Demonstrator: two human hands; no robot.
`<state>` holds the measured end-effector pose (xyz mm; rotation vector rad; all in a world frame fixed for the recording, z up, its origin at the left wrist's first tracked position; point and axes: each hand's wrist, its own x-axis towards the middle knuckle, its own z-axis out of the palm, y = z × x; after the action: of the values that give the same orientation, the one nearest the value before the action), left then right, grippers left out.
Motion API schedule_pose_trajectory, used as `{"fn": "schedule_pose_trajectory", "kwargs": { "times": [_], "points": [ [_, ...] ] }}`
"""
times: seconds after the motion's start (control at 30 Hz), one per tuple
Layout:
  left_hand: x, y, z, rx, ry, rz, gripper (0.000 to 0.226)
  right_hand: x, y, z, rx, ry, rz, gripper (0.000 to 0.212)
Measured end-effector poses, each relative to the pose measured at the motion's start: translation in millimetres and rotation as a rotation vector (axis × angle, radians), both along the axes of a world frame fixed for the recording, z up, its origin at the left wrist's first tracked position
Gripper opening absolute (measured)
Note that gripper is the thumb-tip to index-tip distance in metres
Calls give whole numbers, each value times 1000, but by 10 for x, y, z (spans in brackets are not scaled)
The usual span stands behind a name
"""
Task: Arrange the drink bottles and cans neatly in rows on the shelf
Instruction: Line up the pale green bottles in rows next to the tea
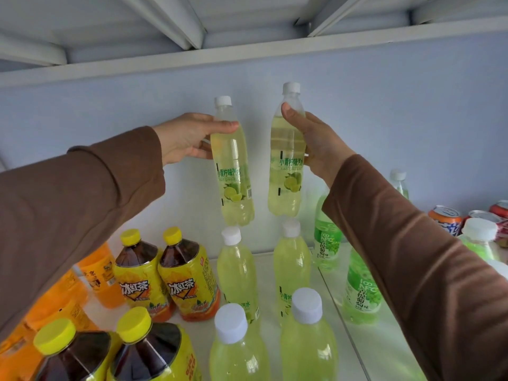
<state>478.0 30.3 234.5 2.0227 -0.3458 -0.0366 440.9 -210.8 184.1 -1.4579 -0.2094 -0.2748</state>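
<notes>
My left hand grips a lime soda bottle with a white cap, held up in the air. My right hand grips a second lime soda bottle beside it, a little higher. Both hang above two rows of the same lime sodas standing on the white shelf: two at the back and two nearer me. Yellow-capped iced tea bottles stand in rows to the left.
Orange drink bottles stand at the far left. Green grape drink bottles sit right of the shelf seam. Cans cluster at the far right. The upper shelf's underside hangs overhead, and a pale wall backs the shelf.
</notes>
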Motion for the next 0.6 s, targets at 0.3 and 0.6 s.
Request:
{"fn": "schedule_pose_trajectory", "kwargs": {
  "times": [0.3,0.6],
  "points": [
    [-21,-22,-385,79,68,0,54,97,8,-457,-10,97,53,50],
    [94,-22,-986,209,204,-16,75,186,43,-876,-211,302,98,50]
  ]
}}
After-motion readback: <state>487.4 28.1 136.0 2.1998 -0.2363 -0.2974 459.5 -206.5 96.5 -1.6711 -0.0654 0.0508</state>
